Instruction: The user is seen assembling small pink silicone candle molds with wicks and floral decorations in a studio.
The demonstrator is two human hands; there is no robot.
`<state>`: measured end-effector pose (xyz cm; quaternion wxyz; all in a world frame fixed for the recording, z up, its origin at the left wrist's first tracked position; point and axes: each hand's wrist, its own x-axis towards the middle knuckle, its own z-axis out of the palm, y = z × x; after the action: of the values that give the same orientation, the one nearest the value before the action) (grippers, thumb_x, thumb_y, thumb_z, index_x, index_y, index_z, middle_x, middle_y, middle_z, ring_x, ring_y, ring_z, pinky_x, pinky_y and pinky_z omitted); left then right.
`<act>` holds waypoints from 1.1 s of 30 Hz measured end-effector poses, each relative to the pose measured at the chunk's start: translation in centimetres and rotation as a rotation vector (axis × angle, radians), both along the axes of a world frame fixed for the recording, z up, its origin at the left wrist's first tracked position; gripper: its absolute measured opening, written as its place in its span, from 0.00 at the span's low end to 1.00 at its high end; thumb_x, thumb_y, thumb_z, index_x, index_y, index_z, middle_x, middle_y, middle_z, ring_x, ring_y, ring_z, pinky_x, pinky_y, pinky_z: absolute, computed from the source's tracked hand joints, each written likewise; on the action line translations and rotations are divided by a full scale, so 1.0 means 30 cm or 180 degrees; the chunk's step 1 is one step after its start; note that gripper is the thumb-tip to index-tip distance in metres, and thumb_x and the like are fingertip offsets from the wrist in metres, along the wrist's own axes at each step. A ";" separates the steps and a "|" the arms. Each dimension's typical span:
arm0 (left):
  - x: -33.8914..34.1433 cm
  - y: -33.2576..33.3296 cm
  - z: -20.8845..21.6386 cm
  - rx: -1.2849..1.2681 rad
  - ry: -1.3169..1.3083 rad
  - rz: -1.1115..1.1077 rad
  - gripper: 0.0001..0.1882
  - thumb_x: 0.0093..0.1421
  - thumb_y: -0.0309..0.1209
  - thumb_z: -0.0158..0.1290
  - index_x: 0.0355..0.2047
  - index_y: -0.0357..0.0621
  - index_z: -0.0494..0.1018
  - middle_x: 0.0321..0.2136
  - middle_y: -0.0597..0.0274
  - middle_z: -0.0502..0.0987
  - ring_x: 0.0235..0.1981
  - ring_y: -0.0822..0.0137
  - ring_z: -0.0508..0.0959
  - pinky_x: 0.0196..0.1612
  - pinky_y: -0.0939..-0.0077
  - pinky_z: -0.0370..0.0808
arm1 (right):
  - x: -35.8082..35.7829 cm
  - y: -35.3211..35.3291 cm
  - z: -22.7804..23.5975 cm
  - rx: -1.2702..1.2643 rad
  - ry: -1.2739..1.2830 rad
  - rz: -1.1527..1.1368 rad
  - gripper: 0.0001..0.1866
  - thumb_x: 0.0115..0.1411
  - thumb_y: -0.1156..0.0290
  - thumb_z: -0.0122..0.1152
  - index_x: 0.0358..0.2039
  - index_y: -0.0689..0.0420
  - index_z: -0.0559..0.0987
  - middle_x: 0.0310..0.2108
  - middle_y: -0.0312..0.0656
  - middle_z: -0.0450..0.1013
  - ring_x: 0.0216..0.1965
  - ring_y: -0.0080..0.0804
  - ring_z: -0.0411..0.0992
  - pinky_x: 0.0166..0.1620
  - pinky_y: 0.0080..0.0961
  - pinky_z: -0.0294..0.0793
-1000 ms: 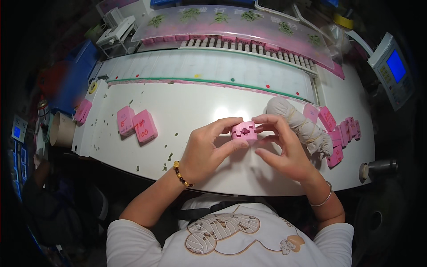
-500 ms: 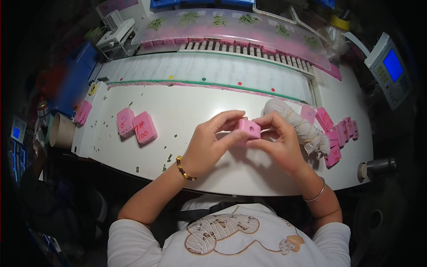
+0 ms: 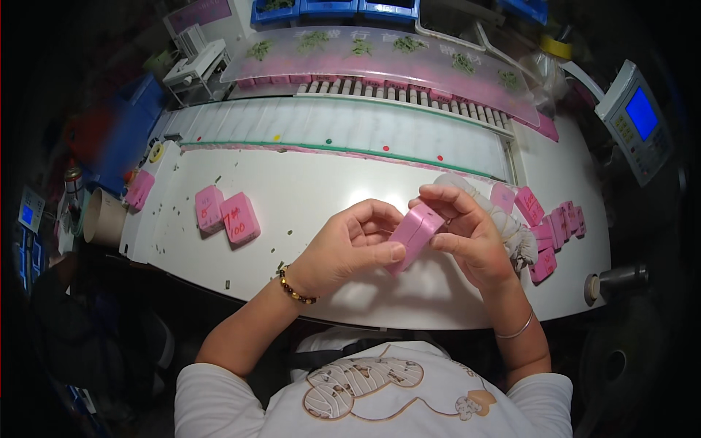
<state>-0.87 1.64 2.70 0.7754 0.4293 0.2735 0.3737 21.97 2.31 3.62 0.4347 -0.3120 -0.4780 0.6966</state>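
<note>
One pink block (image 3: 413,235), a seam across its face, held tilted above the front of the tabletop (image 3: 314,179), between the two hands. Left hand (image 3: 339,248): fingers half-curled around the block's left side, thumb laid against its near face; beaded bracelet (image 3: 296,288) in dark and gold at the wrist. Right hand (image 3: 471,237): fingers bent and moderately parted, gripping the block's upper right end, thumb against its side; slim metal bangle (image 3: 517,328) at the wrist. Two pink blocks (image 3: 239,219) with handwritten marks, side by side and touching, on the tabletop to the left; small green clippings (image 3: 227,284) scattered near them. One grey cloth bundle (image 3: 517,237), just beyond the right hand and partly hidden by it. One group of pink blocks (image 3: 558,226), assorted sizes, right of the bundle. One long white slatted track (image 3: 328,117), green front edge, coloured dots, running across behind. One row of rollers (image 3: 409,96), behind the track. One translucent sheet (image 3: 285,55) bearing green tufts, above the rollers. One instrument panel (image 3: 642,117) with blue screen, far right. One tan cup (image 3: 104,217), far left.
</note>
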 end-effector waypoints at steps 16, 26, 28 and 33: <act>-0.410 0.514 -0.082 0.2535 0.4396 0.2396 0.20 0.49 0.36 0.66 0.39 0.35 0.78 0.39 0.49 0.80 0.41 0.56 0.80 0.48 0.67 0.76 | 0.019 -0.123 -0.012 0.0721 -0.1549 -0.0413 0.27 0.55 0.79 0.69 0.56 0.58 0.73 0.54 0.40 0.72 0.49 0.26 0.72 0.43 0.20 0.73; -0.425 0.597 0.003 0.2266 0.4426 0.2296 0.23 0.54 0.43 0.66 0.42 0.38 0.79 0.40 0.54 0.81 0.40 0.57 0.81 0.47 0.68 0.76 | -0.041 -0.166 -0.022 0.0580 -0.1350 -0.0120 0.25 0.55 0.80 0.67 0.54 0.57 0.75 0.53 0.40 0.71 0.47 0.26 0.72 0.43 0.21 0.74; -0.469 0.541 0.060 0.2690 0.3844 0.2528 0.27 0.53 0.45 0.67 0.47 0.40 0.78 0.45 0.53 0.78 0.48 0.58 0.78 0.52 0.67 0.73 | -0.040 -0.166 -0.025 0.0491 -0.1307 -0.0101 0.25 0.55 0.81 0.66 0.54 0.58 0.75 0.53 0.40 0.70 0.46 0.26 0.72 0.43 0.21 0.74; -0.550 0.255 0.197 0.2421 0.4969 0.0514 0.38 0.46 0.49 0.70 0.53 0.42 0.73 0.59 0.46 0.66 0.62 0.52 0.65 0.61 0.62 0.66 | -0.012 -0.165 -0.032 0.0573 -0.1415 -0.0218 0.23 0.54 0.83 0.65 0.52 0.60 0.76 0.51 0.40 0.70 0.45 0.25 0.72 0.40 0.18 0.76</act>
<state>-17.39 9.30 8.60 0.1416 0.7718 0.6130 0.0925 21.61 -2.63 2.66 0.3682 -0.4337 -0.6112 0.5502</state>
